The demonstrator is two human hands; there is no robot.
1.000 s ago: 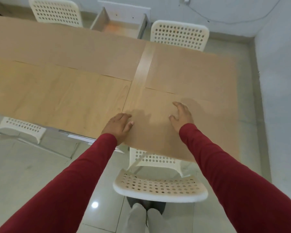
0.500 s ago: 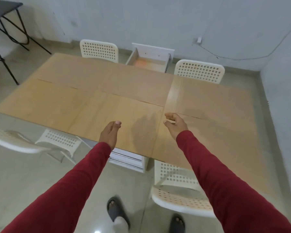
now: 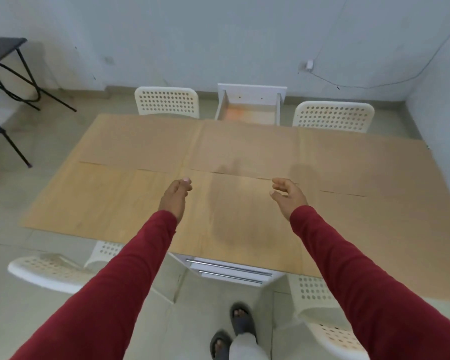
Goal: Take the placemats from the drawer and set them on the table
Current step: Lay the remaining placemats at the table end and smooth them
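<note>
Tan placemats [image 3: 244, 152] lie flat, edge to edge, covering the tabletop [image 3: 234, 258] — left hand [image 3: 176, 197] and right hand [image 3: 286, 194] hover above them, fingers loosely curled, empty; the drawer [image 3: 250, 110] stands open beyond

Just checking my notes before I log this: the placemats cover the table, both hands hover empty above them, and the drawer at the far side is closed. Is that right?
Not quite. The drawer at the far side is pulled open, not closed; the head view shows its inside. The rest stands: the placemats cover the table, and the left hand and right hand hover empty above them.
</note>
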